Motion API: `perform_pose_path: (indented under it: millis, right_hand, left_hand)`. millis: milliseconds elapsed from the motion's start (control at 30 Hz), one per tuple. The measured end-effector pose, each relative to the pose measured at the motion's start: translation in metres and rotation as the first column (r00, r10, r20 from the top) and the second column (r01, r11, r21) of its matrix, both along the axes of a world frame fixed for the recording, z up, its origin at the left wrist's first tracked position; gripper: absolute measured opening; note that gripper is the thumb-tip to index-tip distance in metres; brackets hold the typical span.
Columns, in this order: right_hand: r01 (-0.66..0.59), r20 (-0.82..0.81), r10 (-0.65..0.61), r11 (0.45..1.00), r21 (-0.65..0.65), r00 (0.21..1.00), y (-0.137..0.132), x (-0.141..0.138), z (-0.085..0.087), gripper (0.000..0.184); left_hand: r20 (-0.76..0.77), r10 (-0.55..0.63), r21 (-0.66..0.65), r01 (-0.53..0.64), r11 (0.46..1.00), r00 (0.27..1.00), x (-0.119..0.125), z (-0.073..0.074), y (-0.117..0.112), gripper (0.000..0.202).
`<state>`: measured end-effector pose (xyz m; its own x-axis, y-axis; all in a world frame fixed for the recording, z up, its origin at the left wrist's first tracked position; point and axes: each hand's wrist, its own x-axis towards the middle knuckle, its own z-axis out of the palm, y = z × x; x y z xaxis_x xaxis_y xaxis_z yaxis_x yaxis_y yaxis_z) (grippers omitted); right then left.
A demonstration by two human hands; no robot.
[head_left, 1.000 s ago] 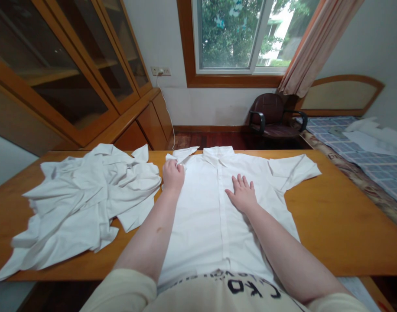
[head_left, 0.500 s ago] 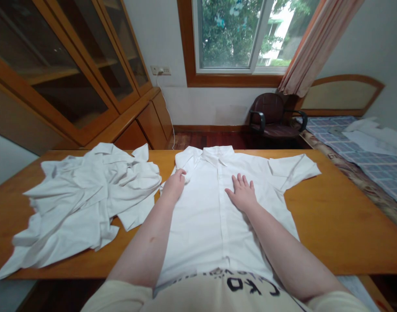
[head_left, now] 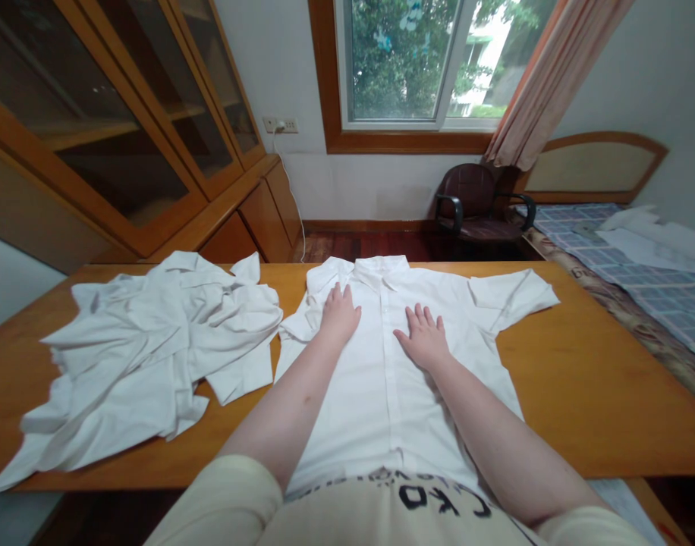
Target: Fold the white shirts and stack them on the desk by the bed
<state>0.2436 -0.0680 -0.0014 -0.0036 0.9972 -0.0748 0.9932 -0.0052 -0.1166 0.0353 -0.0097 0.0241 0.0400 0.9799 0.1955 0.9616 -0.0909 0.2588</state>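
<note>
A white short-sleeved shirt (head_left: 370,379) lies front side up on the wooden table, its collar at the far edge. My left hand (head_left: 341,315) rests on the left side of the shirt's chest, fingers stretched out. On the other side of the button strip, my right hand (head_left: 423,337) lies flat with its fingers spread. The right sleeve in view reaches out sideways, while the left one is bunched and creased beside my left hand. The shirt's lower end is hidden by my body.
A heap of crumpled white shirts (head_left: 154,341) covers the left part of the wooden table (head_left: 598,394). Beyond the far edge are a chair (head_left: 473,201) and a wooden cabinet (head_left: 211,189). A bed (head_left: 643,250) stands at the right.
My left hand has let go of the bunched left sleeve and moved right onto the shirt's chest, its fingers now straightened. My right hand has stayed in place.
</note>
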Motion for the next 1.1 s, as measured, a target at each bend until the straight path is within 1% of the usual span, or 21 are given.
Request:
perform_pose_path:
  millis: [33,100,167,200,333,400,467,533,600,667,700,767,867,967,1033,1067,1100]
  right_hand:
    - [0.001,-0.002,-0.001,1.0,0.001,1.0,0.0,0.0,0.0,0.073]
    - [0.001,-0.006,-0.001,1.0,0.0,1.0,0.0,0.0,0.0,0.073]
    - [-0.003,-0.008,0.003,1.0,0.002,1.0,0.0,0.0,0.0,0.073]
    - [-0.005,-0.009,0.005,1.0,0.005,1.0,0.0,0.0,0.0,0.073]
    - [-0.011,-0.007,0.011,1.0,0.018,1.0,-0.001,0.0,0.0,0.073]
    - [-0.011,-0.01,0.011,1.0,0.022,1.0,-0.001,0.0,0.0,0.073]
    - [-0.013,-0.018,0.013,1.0,0.023,1.0,-0.002,0.0,0.0,0.073]
    - [-0.013,-0.027,0.014,1.0,0.018,1.0,-0.001,-0.001,0.001,0.072]
    - [-0.011,-0.041,0.012,1.0,0.016,0.999,-0.001,0.0,0.002,0.073]
    - [-0.009,-0.071,0.011,1.0,0.03,0.997,0.0,0.001,0.003,0.071]
    - [-0.009,-0.095,0.014,0.999,0.045,0.995,0.001,0.003,0.003,0.068]
    - [-0.016,-0.169,0.031,0.996,0.092,0.985,0.003,0.008,0.003,0.058]
    - [-0.014,-0.322,0.068,0.986,0.168,0.944,0.007,0.017,0.0,0.045]
    - [0.024,-0.473,0.062,0.985,0.174,0.879,0.009,0.024,-0.002,0.044]
    - [0.04,-0.53,0.047,0.988,0.152,0.847,0.009,0.026,-0.003,0.044]
    - [0.038,-0.544,0.049,0.988,0.147,0.837,0.009,0.026,-0.003,0.043]
    - [0.029,-0.552,0.058,0.988,0.149,0.832,0.009,0.026,-0.003,0.042]
  left_hand:
    - [-0.011,0.061,-0.012,-0.061,0.998,0.998,0.0,-0.006,0.003,0.055]
    - [-0.041,0.15,-0.014,-0.15,0.989,0.988,-0.002,-0.015,0.008,0.045]
    - [-0.077,0.183,0.002,-0.183,0.983,0.98,-0.007,-0.017,0.012,0.032]
    - [-0.092,0.191,0.005,-0.191,0.982,0.977,-0.01,-0.017,0.014,0.029]
    - [-0.102,0.212,-0.001,-0.213,0.977,0.972,-0.02,-0.01,0.019,0.035]
    - [-0.099,0.21,0.008,-0.21,0.978,0.973,-0.023,-0.007,0.019,0.034]
    - [-0.061,0.208,0.055,-0.205,0.977,0.976,-0.025,-0.003,0.016,0.031]
    - [0.008,0.197,0.131,-0.196,0.972,0.98,-0.027,0.002,0.01,0.028]
    - [0.072,0.157,0.2,-0.168,0.965,0.985,-0.029,0.008,0.001,0.026]
    - [0.094,0.065,0.239,-0.086,0.967,0.993,-0.031,0.013,-0.01,0.024]
    - [0.097,-0.006,0.247,-0.018,0.969,0.995,-0.032,0.015,-0.016,0.023]
    - [0.096,-0.182,0.241,0.155,0.958,0.979,-0.035,0.017,-0.027,0.022]
    - [0.091,-0.428,0.163,0.411,0.897,0.899,-0.037,0.017,-0.041,0.021]
    - [0.101,-0.595,0.044,0.594,0.804,0.798,-0.04,0.016,-0.051,0.023]
    - [0.129,-0.657,0.017,0.66,0.751,0.743,-0.043,0.016,-0.055,0.025]
    - [0.141,-0.658,0.037,0.66,0.75,0.74,-0.045,0.016,-0.056,0.025]
    - [0.148,-0.632,0.078,0.628,0.774,0.76,-0.049,0.017,-0.055,0.026]
